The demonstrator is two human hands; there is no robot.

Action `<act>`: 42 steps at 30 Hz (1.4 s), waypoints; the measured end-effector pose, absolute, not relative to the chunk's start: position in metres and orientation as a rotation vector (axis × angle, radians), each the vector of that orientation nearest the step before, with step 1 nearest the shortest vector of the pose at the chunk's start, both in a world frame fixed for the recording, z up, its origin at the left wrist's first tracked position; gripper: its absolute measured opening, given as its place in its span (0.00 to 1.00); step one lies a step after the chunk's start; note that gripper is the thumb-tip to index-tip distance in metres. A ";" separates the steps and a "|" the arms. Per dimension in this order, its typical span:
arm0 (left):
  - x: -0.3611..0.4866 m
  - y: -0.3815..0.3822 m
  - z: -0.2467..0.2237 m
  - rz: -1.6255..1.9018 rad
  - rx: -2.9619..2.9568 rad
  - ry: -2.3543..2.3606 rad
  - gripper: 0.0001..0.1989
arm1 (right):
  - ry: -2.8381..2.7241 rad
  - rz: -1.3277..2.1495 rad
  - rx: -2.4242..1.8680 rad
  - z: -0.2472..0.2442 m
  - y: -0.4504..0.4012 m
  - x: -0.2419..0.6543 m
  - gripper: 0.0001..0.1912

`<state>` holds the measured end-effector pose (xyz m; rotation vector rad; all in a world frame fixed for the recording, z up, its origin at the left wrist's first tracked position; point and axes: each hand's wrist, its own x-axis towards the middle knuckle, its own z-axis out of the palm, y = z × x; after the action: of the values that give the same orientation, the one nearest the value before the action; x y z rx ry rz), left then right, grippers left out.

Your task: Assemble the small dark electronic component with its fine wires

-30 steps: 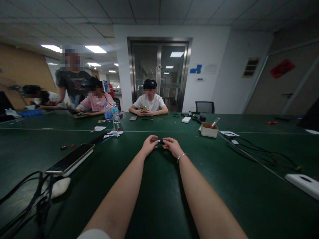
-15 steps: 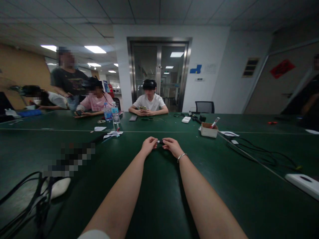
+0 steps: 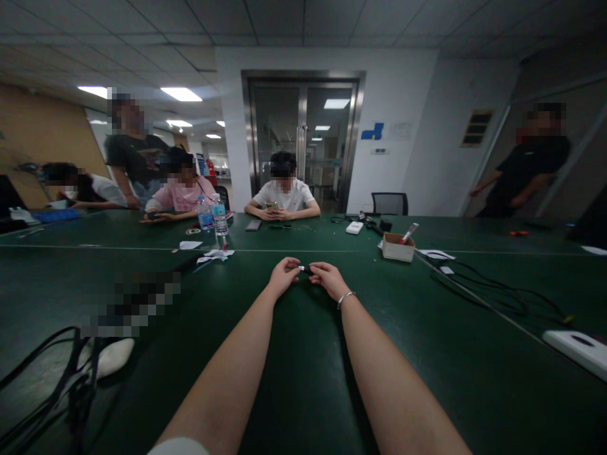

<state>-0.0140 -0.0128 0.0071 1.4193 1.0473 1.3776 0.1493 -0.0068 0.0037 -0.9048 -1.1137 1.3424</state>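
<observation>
Over the green table [image 3: 308, 354], straight ahead of me, my two hands meet at a small USB stick [image 3: 303, 270] with a silver end and a dark body. My right hand [image 3: 327, 278], with a silver bracelet at the wrist, pinches the dark body between thumb and fingers. At the silver end is my left hand [image 3: 283, 275], its thumb and curled fingertips around the tip. The fingers partly cover the stick, so its full shape is hidden.
Past my hands stand two water bottles [image 3: 219, 216] and a small cardboard box [image 3: 398, 248] with a pen-like item. Black cables [image 3: 71, 379] lie at left, more cables [image 3: 497, 287] at right, beside a white device [image 3: 576, 351]. A person [image 3: 284, 196] sits opposite with a phone.
The left fingers have lifted slightly and loosened around the silver end. My right hand has stayed in place. At right, a person in black has come into view.
</observation>
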 end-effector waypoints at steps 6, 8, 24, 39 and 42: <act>-0.016 -0.008 0.003 1.366 1.408 1.034 0.12 | -1.120 1.342 -0.905 0.005 -0.009 0.149 0.06; -0.016 -0.006 0.002 1.358 1.411 1.034 0.12 | -1.124 1.344 -0.909 0.006 -0.009 0.150 0.07; -0.015 -0.006 0.003 1.355 1.363 1.029 0.13 | -1.123 1.336 -0.909 0.004 -0.007 0.149 0.06; -0.015 -0.010 0.004 1.331 1.427 1.015 0.13 | -1.128 1.334 -0.892 0.002 -0.007 0.149 0.06; -0.014 -0.007 0.003 1.326 1.413 1.013 0.12 | -1.111 1.330 -0.907 0.003 -0.006 0.149 0.05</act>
<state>-0.0142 -0.0074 0.0029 1.4128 1.0128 1.3260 0.1488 -0.0062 0.0027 -0.9065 -1.1111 1.3300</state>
